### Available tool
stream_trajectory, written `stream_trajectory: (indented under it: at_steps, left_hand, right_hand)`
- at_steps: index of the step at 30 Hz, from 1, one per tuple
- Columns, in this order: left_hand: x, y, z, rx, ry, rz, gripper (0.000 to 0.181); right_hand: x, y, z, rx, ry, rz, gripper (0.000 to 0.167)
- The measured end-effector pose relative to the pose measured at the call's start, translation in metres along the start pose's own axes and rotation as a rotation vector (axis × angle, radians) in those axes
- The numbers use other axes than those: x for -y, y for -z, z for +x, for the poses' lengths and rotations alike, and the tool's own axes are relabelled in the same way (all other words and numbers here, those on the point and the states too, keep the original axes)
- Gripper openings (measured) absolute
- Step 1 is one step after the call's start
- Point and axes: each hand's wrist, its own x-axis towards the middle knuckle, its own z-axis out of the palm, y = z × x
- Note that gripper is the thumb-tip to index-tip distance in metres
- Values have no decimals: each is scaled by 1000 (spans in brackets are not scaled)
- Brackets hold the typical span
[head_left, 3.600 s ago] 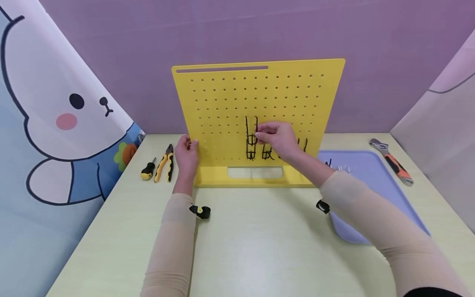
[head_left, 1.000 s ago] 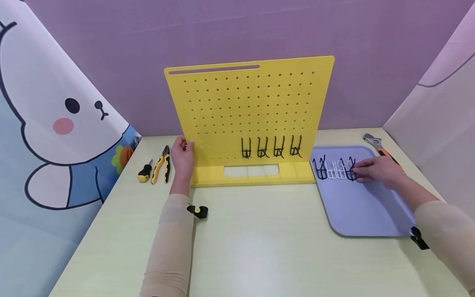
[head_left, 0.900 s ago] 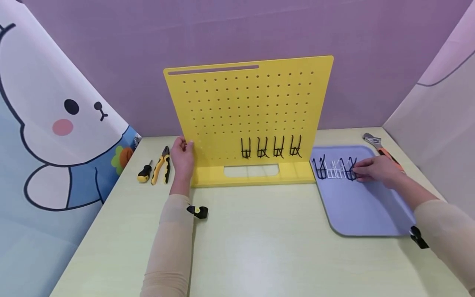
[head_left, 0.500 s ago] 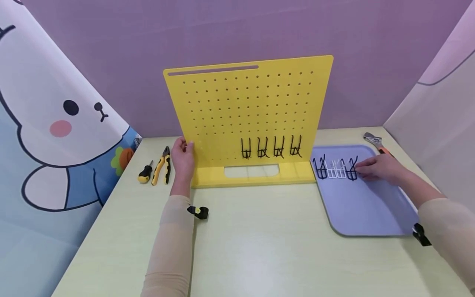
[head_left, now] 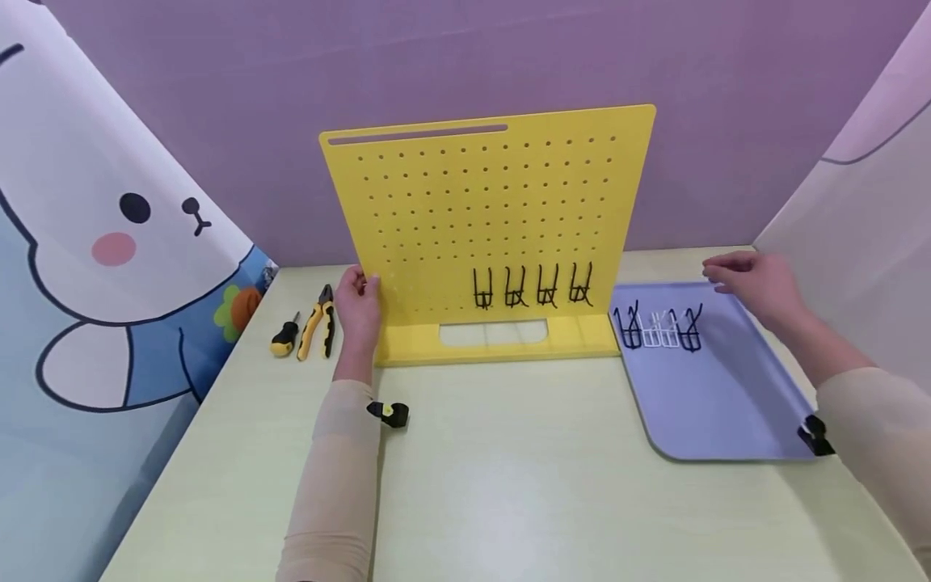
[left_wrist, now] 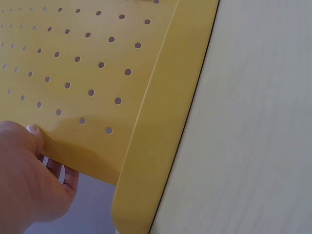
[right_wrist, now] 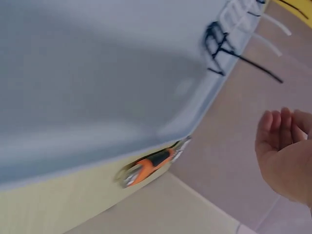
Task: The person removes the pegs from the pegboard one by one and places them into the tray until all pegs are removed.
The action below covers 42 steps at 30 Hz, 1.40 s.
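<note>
A yellow pegboard point(head_left: 476, 179) is set upright near the far side of the surface point(head_left: 509, 469), its long axis running from side to side and its perforated face turned toward the viewer. Along its lower right part, four black wire hooks point(head_left: 515, 299) are mounted in a row, their paired prongs seen pointing upward in the head view. Its left edge is gripped by the left hand point(head_left: 360, 311), with the thumb laid on the front face and the fingers tucked behind; the left forearm is extended almost straight forward. To the right, a lavender tray point(head_left: 720, 412) is placed just beside the pegboard's base. White wire hooks point(head_left: 660, 343) are lined up at its far left, flanked by black hooks point(head_left: 689, 344), all with prongs directed upward. The right hand point(head_left: 756, 287) is released, raised near the tray's far right corner and apart from the hooks, its fingers bent gently together and directed leftward; its forearm is angled in from the lower right. On the left, a screwdriver point(head_left: 285, 337) and pliers point(head_left: 318, 323) are laid with handles toward the viewer. An orange-handled adjustable wrench point(right_wrist: 153, 164) is seen beyond the tray's edge in the right wrist view.
</note>
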Motion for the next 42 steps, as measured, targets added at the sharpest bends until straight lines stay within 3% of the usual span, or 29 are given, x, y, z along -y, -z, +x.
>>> stream_trajectory:
  at_steps: [4, 9, 18, 27, 36, 42]
  left_hand:
    - [0, -1, 1, 1, 4, -5, 18]
    - [0, -1, 1, -8, 3, -4, 18]
    - [-2, -2, 2, -12, -1, 6, 15]
    - [0, -1, 1, -6, 11, 10, 16]
    - [-3, 0, -2, -7, 11, 11, 18]
    - [-3, 0, -1, -15, 6, 20, 18]
  right_hand:
    - [21, -6, 1, -59, 9, 11, 56]
    - [44, -21, 2, -67, 38, 51, 58]
    - [73, -52, 2, 96, 58, 96, 50]
    - [82, -77, 6, 276, 30, 94, 41]
    - [95, -92, 4, 312, 28, -5, 35]
    - [95, -99, 7, 351, 26, 30, 38]
